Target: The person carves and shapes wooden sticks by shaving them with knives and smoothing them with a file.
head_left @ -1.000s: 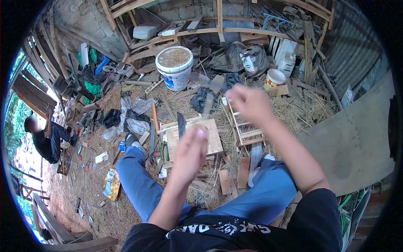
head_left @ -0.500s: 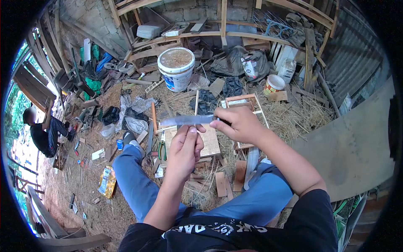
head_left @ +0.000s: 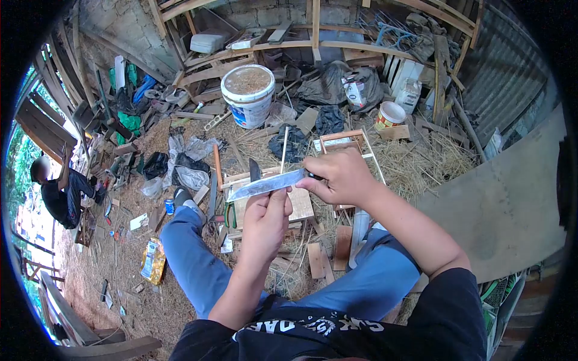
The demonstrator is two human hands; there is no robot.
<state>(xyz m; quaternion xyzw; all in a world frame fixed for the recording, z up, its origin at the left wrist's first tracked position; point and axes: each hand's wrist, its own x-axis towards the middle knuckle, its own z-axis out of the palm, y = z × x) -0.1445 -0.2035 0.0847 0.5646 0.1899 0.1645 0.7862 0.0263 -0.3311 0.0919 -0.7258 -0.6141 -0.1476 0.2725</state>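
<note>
My right hand [head_left: 343,175] is closed round the dark handle of a knife [head_left: 265,185]. Its broad, shiny blade points left and tilts slightly down towards the tip. Just under the blade, my left hand [head_left: 268,219] is pinched, thumb against fingers, close to or touching the blade's lower edge. What those fingertips hold, if anything, is hidden. Beyond both hands lies a low wooden board [head_left: 298,207] between my legs. A dark, flat-looking piece [head_left: 254,170] sticks up behind the blade. Green-handled pliers [head_left: 230,215] rest at the board's left side.
A light wooden frame [head_left: 368,150] stands behind my right hand. Farther back are a large white bucket [head_left: 248,111] and a smaller bucket [head_left: 391,114]. Straw and wood scraps cover the ground. A yellow bag [head_left: 153,260] lies left; another person [head_left: 57,189] sits far left.
The knife has tilted, its tip dropping lower, and its blade now shows more of its broad face. My left hand remains pinched below it. The view has shifted slightly.
</note>
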